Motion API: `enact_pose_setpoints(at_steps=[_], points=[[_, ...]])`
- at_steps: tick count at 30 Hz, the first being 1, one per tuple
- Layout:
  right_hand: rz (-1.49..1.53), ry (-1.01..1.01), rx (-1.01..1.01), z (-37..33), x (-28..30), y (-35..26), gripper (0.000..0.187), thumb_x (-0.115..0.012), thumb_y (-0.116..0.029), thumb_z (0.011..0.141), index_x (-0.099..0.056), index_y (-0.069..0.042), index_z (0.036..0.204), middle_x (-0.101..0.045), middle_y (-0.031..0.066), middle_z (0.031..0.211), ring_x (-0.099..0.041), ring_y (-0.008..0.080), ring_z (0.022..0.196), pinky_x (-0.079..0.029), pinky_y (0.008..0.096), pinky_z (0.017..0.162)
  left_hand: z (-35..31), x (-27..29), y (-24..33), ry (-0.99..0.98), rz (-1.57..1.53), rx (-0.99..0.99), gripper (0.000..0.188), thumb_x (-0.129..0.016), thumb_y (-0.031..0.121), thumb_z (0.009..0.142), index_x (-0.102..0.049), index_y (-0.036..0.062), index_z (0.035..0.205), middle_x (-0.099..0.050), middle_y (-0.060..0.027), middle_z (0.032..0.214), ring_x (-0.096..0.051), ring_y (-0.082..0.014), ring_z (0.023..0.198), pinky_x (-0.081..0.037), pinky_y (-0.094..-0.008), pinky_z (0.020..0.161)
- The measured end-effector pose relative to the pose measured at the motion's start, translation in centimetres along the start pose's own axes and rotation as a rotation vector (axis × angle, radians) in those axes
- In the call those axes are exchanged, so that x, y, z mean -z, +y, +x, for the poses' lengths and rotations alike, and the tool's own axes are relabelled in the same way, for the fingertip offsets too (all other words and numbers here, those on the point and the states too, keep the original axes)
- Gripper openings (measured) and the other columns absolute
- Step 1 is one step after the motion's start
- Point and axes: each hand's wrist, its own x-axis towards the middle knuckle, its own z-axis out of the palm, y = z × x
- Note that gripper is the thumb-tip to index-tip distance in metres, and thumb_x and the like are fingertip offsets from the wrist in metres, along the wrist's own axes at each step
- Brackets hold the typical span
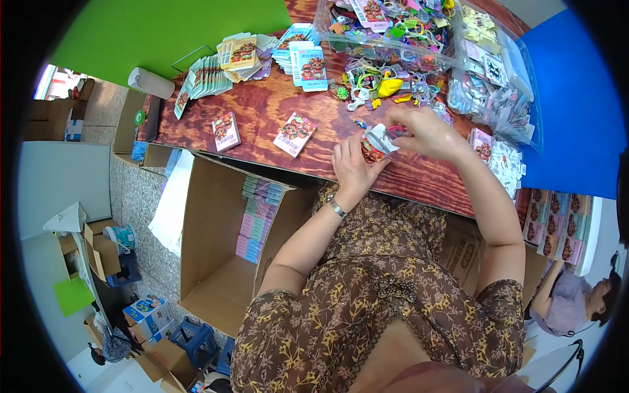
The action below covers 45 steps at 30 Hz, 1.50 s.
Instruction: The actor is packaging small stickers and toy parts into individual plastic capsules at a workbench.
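Near the table's front edge, my left hand [354, 165] is closed round a small printed carton [372, 152] whose white flaps stand open. My right hand [427, 133] is over the carton's open end, its fingers pinched on a small pinkish thing, partly hidden, that I cannot make out. Two filled-looking small boxes, one pink and white [295, 134] and another like it [227, 131], lie to the left. Just beyond my right hand spreads a loose pile of colourful rubbery charms [386, 85].
Flat cartons [211, 77] lie fanned at the back left, beside a blue carton [310, 68]. Clear bins hold charms [393, 44] and small packets [491, 72]. White packets [506, 167] lie right. Below, a cardboard box [209, 262] contains stacked small boxes [259, 219]. Another person [567, 298] is at right.
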Motion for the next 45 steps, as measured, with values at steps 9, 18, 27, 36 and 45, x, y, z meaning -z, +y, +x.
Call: enact_pose_setpoints(at_steps=[9,18,27,36,45], points=[[-0.058,0.229,0.067,-0.7,-3.4,-1.2,0.042,-0.077,-0.007,0.076,-0.061,-0.006,0.115,-0.064,0.0174,0.105,-0.065,0.0376,0.096,-0.054,0.0447,0.079,0.2,-0.3,0.4,0.064,-0.101,-0.032,0.09,-0.092,0.024,0.063,-0.046,0.0018,0.137,-0.056,-0.0175,0.122,-0.053,-0.0356,0.108,-0.044,-0.0456,0.092],[-0.24,0.714,0.026,-5.3,-10.7,0.4,0.036,-0.082,-0.009,0.077,-0.069,-0.004,0.11,-0.066,0.0152,0.114,-0.067,0.0302,0.097,-0.056,0.0393,0.081,0.0,-1.7,1.3,0.106,-0.261,0.05,0.098,-0.09,0.018,0.066,-0.035,0.0006,0.145,-0.054,-0.0216,0.125,-0.052,-0.0402,0.114,-0.045,-0.0474,0.097],[0.212,0.645,-0.143,-6.0,-12.2,2.1,0.028,-0.074,-0.006,0.087,-0.073,-0.004,0.114,-0.07,0.0178,0.116,-0.07,0.0284,0.102,-0.056,0.0372,0.085,-0.9,-0.1,-0.2,0.006,-0.405,-0.19,0.08,-0.083,0.011,0.076,-0.042,0.0025,0.145,-0.052,-0.0205,0.14,-0.05,-0.0396,0.129,-0.043,-0.046,0.107],[0.402,0.299,-0.103,-7.0,-8.7,4.9,0.021,-0.067,-0.005,0.093,-0.073,-0.003,0.113,-0.069,0.0171,0.123,-0.067,0.0288,0.115,-0.052,0.0363,0.096,0.2,1.9,-2.0,-0.269,-0.633,-0.244,0.029,-0.073,0.0,0.086,-0.068,0.0033,0.115,-0.066,-0.0177,0.126,-0.066,-0.0297,0.113,-0.055,-0.0372,0.093],[0.773,0.264,-0.315,-5.6,-6.0,4.7,0.024,-0.056,-0.02,0.104,-0.07,-0.002,0.112,-0.067,-0.0008,0.099,-0.06,0.0071,0.087,-0.05,0.0263,0.076,1.1,2.3,-2.1,-0.324,-0.591,-0.275,0.024,-0.075,0.003,0.085,-0.069,0.003,0.108,-0.07,-0.018,0.11,-0.07,-0.0317,0.1,-0.057,-0.0371,0.082]])
